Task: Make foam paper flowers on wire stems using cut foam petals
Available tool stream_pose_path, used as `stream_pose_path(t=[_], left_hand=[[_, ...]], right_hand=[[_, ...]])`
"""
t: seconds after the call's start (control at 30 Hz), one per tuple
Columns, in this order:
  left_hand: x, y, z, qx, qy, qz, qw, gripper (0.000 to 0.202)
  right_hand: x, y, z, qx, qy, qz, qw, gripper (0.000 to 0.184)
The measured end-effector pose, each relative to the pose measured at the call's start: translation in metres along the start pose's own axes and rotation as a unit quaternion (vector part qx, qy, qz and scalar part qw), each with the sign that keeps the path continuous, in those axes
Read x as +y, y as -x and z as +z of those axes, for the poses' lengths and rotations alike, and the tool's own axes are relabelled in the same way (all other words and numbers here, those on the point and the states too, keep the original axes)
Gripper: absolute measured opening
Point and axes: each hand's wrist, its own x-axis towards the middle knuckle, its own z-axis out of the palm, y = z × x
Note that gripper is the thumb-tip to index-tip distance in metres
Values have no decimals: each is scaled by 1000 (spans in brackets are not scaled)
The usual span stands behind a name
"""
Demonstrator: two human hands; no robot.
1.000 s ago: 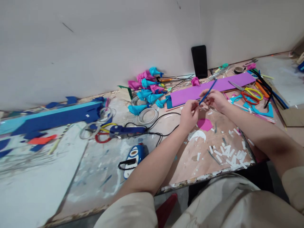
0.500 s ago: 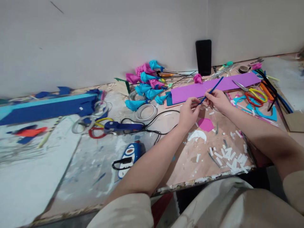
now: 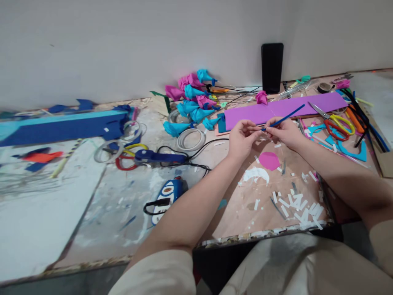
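Note:
Between my two hands is a thin blue stick (image 3: 288,116), slanting up to the right; I cannot tell whether it is a wrapped wire. My right hand (image 3: 284,132) is closed around its middle, with the free end sticking out beyond the fingers. At the lower end, the bent fingers of my left hand (image 3: 243,137) pinch the stick, and the fingertips of both hands nearly meet. A pink paper circle (image 3: 269,161) lies on the table just below them. Behind the hands stretches a long purple sheet (image 3: 294,105).
Blue paper flowers (image 3: 176,128) and pink ones (image 3: 188,82) are heaped by the wall. A black phone (image 3: 272,67) leans there. Scissors (image 3: 336,123) rest at right, white strips (image 3: 302,207) in front. Tape rolls (image 3: 190,139) and a blue-white glue gun (image 3: 167,198) lie left.
The blue stick has tipped to a flatter slant. My fingertips have come closer together along it. The whole view has shifted slightly; the things on the table stay in place.

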Motion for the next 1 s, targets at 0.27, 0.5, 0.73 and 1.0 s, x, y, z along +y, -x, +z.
stream_pose_path(t=[0.27,0.5,0.73,1.0], left_hand=[[5,5,3,51,-25,32,998,26],[17,10,5,59,-110,97,987,12],[14,13,5,61,-138,116,982,20],[11,16,3,27,-179,176,967,15]], right_hand=[[-5,4,3,-8,42,-20,999,35],[-7,6,6,29,55,-16,998,36],[-5,2,8,22,16,3,1000,34],[-3,0,5,46,-25,26,998,36]])
